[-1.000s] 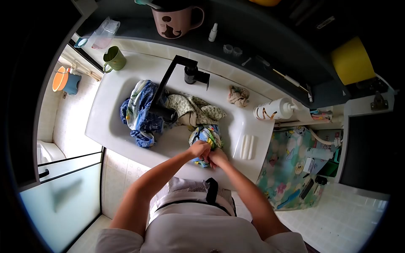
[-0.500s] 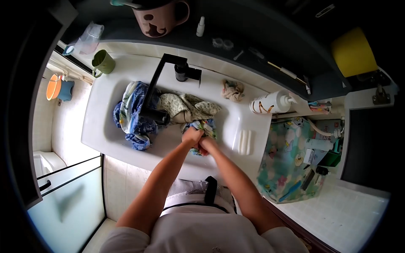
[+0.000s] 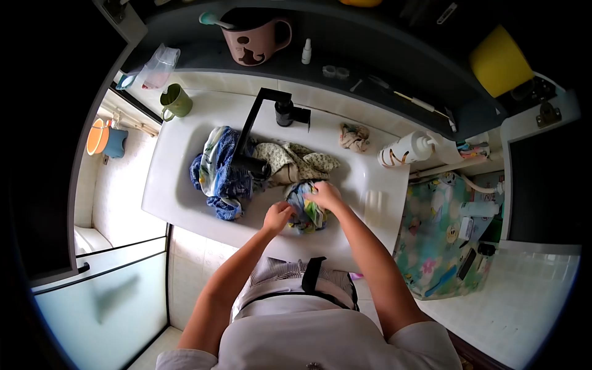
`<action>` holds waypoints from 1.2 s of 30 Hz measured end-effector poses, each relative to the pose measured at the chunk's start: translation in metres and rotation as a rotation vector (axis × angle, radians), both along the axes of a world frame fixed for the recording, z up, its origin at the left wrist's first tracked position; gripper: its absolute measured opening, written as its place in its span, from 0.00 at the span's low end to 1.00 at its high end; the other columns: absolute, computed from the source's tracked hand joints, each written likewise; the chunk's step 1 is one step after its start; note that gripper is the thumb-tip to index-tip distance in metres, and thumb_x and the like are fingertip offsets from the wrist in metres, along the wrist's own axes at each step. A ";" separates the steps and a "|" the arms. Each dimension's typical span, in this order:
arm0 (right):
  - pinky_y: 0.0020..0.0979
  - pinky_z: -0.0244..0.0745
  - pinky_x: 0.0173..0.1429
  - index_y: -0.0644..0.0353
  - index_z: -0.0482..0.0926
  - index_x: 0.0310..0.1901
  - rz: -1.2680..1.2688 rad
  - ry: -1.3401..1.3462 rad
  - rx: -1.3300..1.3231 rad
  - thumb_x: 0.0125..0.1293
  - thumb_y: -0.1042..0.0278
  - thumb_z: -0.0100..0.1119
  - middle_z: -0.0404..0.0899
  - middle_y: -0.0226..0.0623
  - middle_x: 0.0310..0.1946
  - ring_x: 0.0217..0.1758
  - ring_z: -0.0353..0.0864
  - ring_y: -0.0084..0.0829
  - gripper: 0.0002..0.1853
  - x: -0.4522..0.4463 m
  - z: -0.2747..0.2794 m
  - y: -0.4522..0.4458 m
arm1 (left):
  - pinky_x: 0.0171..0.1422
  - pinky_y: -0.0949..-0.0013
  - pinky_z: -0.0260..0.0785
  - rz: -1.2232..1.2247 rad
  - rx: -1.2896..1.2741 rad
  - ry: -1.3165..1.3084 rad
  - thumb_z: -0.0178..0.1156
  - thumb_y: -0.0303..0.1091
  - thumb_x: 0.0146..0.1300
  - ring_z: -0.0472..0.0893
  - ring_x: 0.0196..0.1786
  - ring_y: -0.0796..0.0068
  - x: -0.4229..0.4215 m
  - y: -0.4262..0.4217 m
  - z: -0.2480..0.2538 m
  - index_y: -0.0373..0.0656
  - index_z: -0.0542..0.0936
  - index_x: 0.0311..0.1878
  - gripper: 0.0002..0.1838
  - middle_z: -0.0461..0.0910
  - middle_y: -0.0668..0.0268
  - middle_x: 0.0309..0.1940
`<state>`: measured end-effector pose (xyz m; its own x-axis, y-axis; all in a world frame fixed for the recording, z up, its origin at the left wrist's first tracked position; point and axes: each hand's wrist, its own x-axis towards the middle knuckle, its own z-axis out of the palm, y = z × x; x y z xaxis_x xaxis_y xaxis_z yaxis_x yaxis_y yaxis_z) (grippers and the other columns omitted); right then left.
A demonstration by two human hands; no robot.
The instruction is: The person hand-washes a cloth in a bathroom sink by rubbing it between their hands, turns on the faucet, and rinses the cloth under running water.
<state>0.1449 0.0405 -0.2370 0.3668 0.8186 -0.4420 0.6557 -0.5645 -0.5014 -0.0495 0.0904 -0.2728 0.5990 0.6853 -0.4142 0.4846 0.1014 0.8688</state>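
A multicoloured patterned cloth (image 3: pixel 304 213) lies bunched at the front of the white sink (image 3: pixel 161 176). My left hand (image 3: pixel 279 217) is closed at the cloth's left edge, fingers curled onto the fabric. From the right, my right hand (image 3: pixel 325 196) pinches the upper right part of the same cloth. Just behind it rests a cream cloth with a small dark print (image 3: pixel 299 162). A blue and white garment (image 3: pixel 221 169) is heaped in the sink's left half, partly under the black faucet (image 3: pixel 251 164).
A green mug (image 3: pixel 177 101) stands at the sink's back left corner. A crumpled beige cloth (image 3: pixel 354 137) and a white pump bottle (image 3: pixel 407 150) are on the right rim. Above, a dark shelf holds a pink mug (image 3: pixel 253 43). A frosted glass panel (image 3: pixel 114 311) is at lower left.
My hands, close together on the cloth before, have moved apart, and the cloth is spread a little wider between them. The whole view has shifted slightly.
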 end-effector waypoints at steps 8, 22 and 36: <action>0.44 0.71 0.34 0.57 0.75 0.26 0.184 -0.058 0.195 0.51 0.54 0.60 0.77 0.43 0.23 0.30 0.78 0.45 0.14 -0.051 0.031 -0.110 | 0.61 0.63 0.56 -0.090 0.487 0.136 0.53 0.51 0.59 0.63 0.58 0.52 0.045 -0.004 0.024 0.46 0.69 0.56 0.26 0.63 0.51 0.56; 0.22 0.59 0.16 0.60 0.75 0.18 -0.518 0.994 0.033 0.60 0.56 0.45 0.73 0.32 0.13 0.12 0.68 0.21 0.19 -0.013 0.042 -0.065 | 0.53 0.65 0.65 -0.616 0.534 -0.139 0.58 0.36 0.54 0.72 0.50 0.60 0.022 -0.013 0.086 0.46 0.76 0.48 0.17 0.72 0.62 0.51; 0.29 0.66 0.13 0.65 0.76 0.15 -0.117 0.929 -0.338 0.53 0.58 0.44 0.73 0.40 0.11 0.10 0.72 0.29 0.20 -0.019 0.026 -0.082 | 0.15 0.69 0.70 -0.888 -0.480 0.416 0.51 0.34 0.54 0.78 0.15 0.70 0.054 -0.021 0.059 0.35 0.79 0.23 0.13 0.78 0.60 0.16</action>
<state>0.1255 -0.0415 -0.2113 -0.1729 0.5778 -0.7977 0.0154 -0.8082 -0.5887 0.0047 0.0691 -0.2140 0.5518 -0.2090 -0.8074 0.7991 -0.1447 0.5836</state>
